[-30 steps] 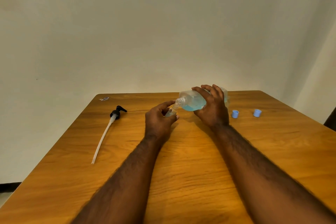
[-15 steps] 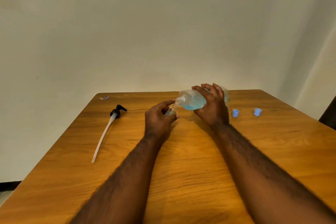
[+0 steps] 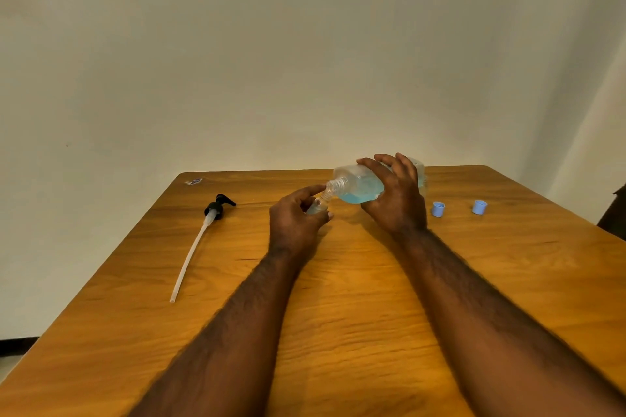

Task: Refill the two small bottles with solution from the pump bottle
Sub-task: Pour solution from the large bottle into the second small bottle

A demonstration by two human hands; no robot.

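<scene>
My right hand (image 3: pixel 394 203) grips the pump bottle (image 3: pixel 355 183), tipped on its side with its neck pointing left. Its mouth is right at the top of the small bottle (image 3: pixel 316 206) that my left hand (image 3: pixel 294 217) holds.

A: What blocks the way left of the pump bottle (image 3: pixel 355 179)?
B: The pump head (image 3: pixel 214 209) and its long tube (lying flat), well apart; bare table (image 3: pixel 250 237) lies between.
A: And to its right?
B: A blue cap (image 3: pixel 438 209) near it, and a second cap (image 3: pixel 479 207) beyond. Nearer than it, the left forearm (image 3: pixel 237 332) and right forearm (image 3: pixel 474 315) cross the wood.
</scene>
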